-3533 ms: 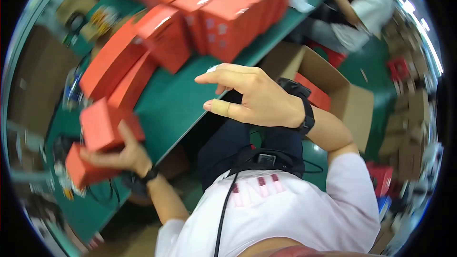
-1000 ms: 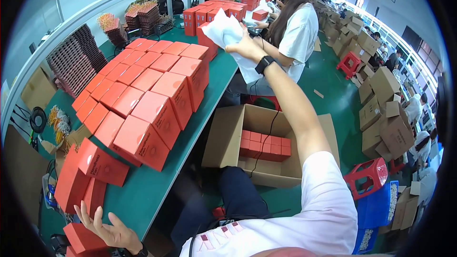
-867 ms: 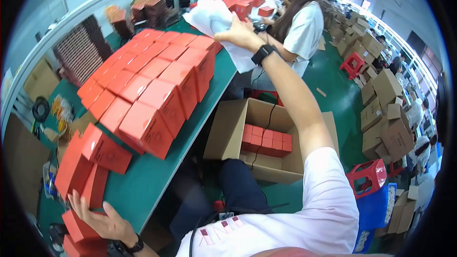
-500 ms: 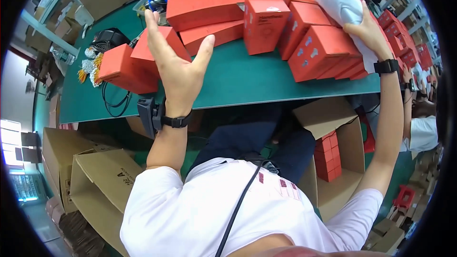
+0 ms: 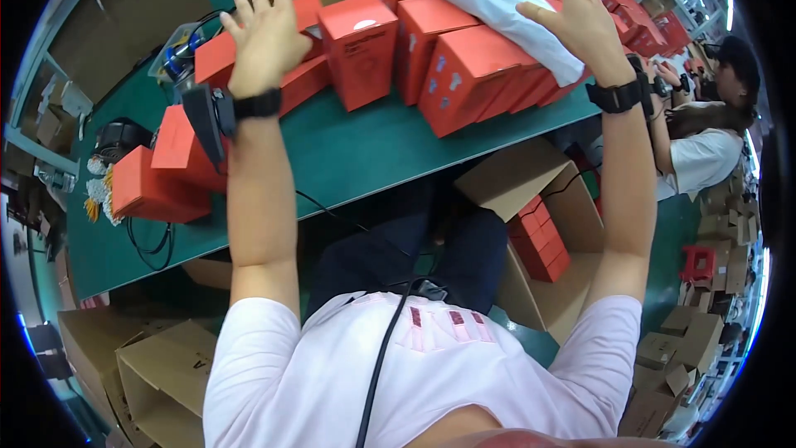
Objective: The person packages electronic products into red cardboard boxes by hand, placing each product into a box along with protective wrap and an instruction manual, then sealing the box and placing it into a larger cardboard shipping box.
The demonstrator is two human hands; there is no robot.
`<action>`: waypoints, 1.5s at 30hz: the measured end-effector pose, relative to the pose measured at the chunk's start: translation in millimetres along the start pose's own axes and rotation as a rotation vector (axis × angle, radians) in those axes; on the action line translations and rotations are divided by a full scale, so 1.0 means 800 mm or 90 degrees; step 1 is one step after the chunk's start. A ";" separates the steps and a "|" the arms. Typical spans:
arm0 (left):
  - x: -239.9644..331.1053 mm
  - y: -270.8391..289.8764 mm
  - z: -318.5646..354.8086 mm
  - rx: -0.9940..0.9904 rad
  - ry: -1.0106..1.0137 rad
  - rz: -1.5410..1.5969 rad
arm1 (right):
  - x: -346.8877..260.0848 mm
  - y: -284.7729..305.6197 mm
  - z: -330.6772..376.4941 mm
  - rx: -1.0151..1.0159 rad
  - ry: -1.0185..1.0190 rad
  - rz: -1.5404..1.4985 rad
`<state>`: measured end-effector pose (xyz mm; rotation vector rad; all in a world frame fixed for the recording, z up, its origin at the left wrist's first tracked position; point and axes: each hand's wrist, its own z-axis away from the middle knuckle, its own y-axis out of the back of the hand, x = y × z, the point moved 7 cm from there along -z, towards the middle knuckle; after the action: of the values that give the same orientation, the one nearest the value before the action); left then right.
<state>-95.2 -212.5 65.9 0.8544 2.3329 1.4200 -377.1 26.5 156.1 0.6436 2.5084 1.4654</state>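
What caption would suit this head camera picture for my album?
Seated at a green table, the person's right hand holds a white bag over red boxes; the left hand hovers open.

even bright overhead light, soft shadows under my arms; heavy fisheye bending, black rim, slight edge blur

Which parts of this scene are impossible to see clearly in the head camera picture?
- Head view: the left hand covers part of the red boxes behind it, so whether it touches them is unclear.
- Head view: the white plastic bag covers the tops of several red boxes under the right hand.
- Head view: the open cardboard carton on the floor is partly hidden by the green table and the right forearm.
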 end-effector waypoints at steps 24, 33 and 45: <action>0.075 0.150 0.151 0.326 -0.283 0.550 | -0.150 0.164 0.190 0.398 0.235 -0.500; 0.107 0.136 0.206 0.212 -0.406 0.357 | -0.185 0.055 0.190 0.013 -0.051 -0.330; 0.104 0.002 0.192 -0.319 -0.425 0.205 | -0.107 -0.150 0.263 -0.259 -0.270 -0.475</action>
<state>-80.8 -51.3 -0.9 1.3200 1.3218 1.4418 -260.4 103.4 -59.8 -0.0644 1.7484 1.2964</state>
